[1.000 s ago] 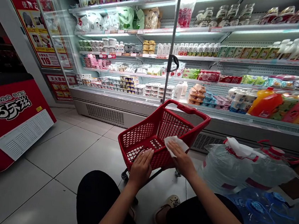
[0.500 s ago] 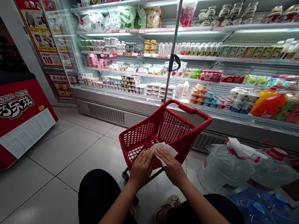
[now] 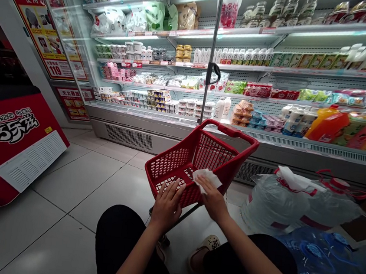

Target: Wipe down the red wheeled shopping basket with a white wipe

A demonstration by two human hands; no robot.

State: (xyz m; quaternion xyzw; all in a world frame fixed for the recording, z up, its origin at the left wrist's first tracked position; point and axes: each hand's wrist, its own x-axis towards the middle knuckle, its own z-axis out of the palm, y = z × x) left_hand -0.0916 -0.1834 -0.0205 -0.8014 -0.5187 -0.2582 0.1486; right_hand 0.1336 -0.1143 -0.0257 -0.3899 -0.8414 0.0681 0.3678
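A red plastic shopping cart (image 3: 177, 158) with lattice walls stands before me, its handle toward the refrigerated shelves. My left hand (image 3: 167, 203) rests against the cart's near rim, fingers spread, with nothing in it. To its right, my right hand (image 3: 211, 196) presses a white cloth or tissue (image 3: 207, 179) onto the cart's rim. The fingers of that hand lie over the cloth, and part of the cloth sticks out past them.
Refrigerated shelves (image 3: 155, 148) with packaged goods run behind the cart. A red freezer (image 3: 16, 137) stands at left. Wrapped clear bottles (image 3: 277, 203) and blue-tinted bottles (image 3: 317, 255) sit on the floor at right. My knees flank the cart's near end.
My hands have moved apart. The left one has come off the cloth, its fingers now spread, while the right one has slid slightly right along the rim with the cloth.
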